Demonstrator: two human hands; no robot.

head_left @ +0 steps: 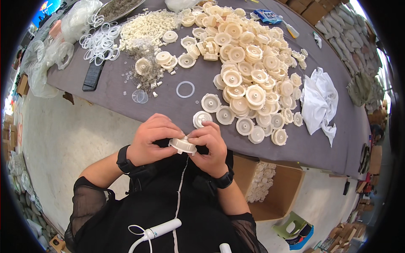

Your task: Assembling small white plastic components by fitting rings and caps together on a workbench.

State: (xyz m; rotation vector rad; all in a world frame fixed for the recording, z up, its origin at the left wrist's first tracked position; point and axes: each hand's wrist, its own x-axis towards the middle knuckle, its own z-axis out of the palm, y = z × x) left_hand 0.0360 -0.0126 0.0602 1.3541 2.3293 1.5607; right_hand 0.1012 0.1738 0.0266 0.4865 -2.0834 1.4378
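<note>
Close to my body, off the table's near edge, both hands grip one cream plastic cap (183,146) with a notched rim. My left hand (154,139) pinches it from the left, thumb and fingertips at its top and side. From the other side my right hand (209,147) closes on it, its fingertips meeting the left ones on top. What lies under the fingertips is hidden. Just beyond my right fingers a similar cap (202,119) rests at the table edge. A clear white sealing ring (185,89) lies flat on the cloth farther off.
A big heap of cream caps (253,63) covers the table's middle right. Small cream plugs (145,29), white rings (100,42) and a black phone (92,76) lie at left. A white cloth (319,99) sits at right. Below stands a cardboard box (287,192) holding caps.
</note>
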